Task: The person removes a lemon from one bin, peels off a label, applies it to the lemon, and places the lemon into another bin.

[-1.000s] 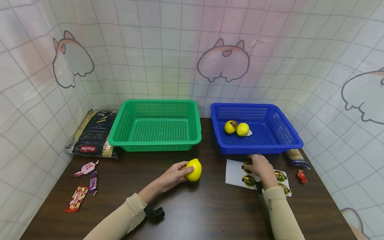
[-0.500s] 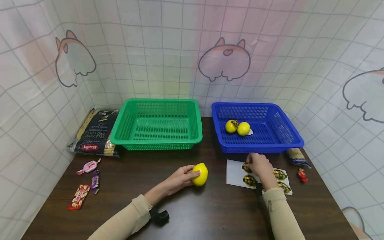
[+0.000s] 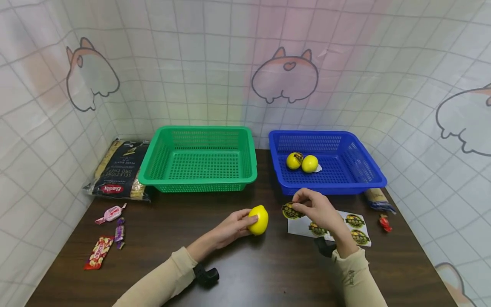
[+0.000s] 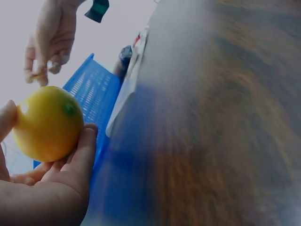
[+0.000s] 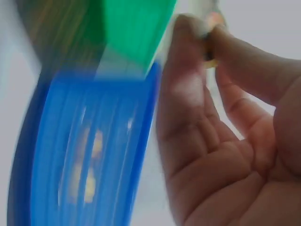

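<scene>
A yellow lemon (image 3: 258, 220) is held in my left hand (image 3: 232, 230), thumb on one side and fingers on the other; the left wrist view shows the green-tipped end of the lemon (image 4: 49, 123). Between thumb and fingertips my right hand (image 3: 320, 211) pinches a black and yellow round sticker (image 3: 291, 211), raised above the left end of a white sticker sheet (image 3: 301, 227). More stickers remain on that sheet, partly covered by the hand. In the right wrist view the pinched sticker is blurred and mostly hidden by the fingers.
Behind the sheet stands a blue basket (image 3: 333, 187) with two lemons (image 3: 309, 163) inside. To its left is a green basket (image 3: 197, 182). A pasta bag (image 3: 120, 170) and several wrapped sweets (image 3: 99, 252) lie at left; a red sweet (image 3: 385, 223) and a small packet (image 3: 379, 200) at right.
My right hand has peeled a sticker off the sheet and lifted it leftward toward the lemon. My left hand has shifted slightly right with the lemon.
</scene>
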`<state>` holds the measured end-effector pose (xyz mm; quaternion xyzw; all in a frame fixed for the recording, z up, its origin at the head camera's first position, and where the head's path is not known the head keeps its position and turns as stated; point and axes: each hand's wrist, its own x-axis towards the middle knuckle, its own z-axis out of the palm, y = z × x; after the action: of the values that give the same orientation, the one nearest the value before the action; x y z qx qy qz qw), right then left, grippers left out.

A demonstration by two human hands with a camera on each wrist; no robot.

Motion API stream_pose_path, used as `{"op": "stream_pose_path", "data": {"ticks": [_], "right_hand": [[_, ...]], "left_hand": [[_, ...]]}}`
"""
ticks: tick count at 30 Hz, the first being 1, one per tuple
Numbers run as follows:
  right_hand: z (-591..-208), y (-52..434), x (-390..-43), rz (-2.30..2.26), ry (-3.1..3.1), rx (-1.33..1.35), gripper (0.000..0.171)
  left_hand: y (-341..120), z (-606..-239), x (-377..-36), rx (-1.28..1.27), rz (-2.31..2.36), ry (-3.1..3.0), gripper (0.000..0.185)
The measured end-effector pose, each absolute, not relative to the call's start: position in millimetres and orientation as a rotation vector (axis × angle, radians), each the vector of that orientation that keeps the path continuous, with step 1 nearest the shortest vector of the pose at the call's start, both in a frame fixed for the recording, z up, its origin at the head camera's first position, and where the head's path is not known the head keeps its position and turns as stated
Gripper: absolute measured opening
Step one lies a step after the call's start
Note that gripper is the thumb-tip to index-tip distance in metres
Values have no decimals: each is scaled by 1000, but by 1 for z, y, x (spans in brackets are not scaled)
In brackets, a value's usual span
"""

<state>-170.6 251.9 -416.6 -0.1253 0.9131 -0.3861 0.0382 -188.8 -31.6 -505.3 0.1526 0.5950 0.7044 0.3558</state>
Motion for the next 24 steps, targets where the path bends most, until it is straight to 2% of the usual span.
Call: {"op": "stream_pose_path", "data": {"ticks": [5,10,16,24], "right_hand": [[-413,211,-165,-1389,2685,-488,9],[-422,185,-168,-1468,2709,-473,12],[-430,172,-168,-1553,2798,-412,12],[-434,168,-167,-1509,2900,-429,11]], "left_hand": [[-27,-500,-195,355,1836,1536,54],[-27,-500,-197,360,1887,1471,60],[-28,-501,-194,334,1948,1401,68],[-25,-499,-187,277,2011,1363,68]]}}
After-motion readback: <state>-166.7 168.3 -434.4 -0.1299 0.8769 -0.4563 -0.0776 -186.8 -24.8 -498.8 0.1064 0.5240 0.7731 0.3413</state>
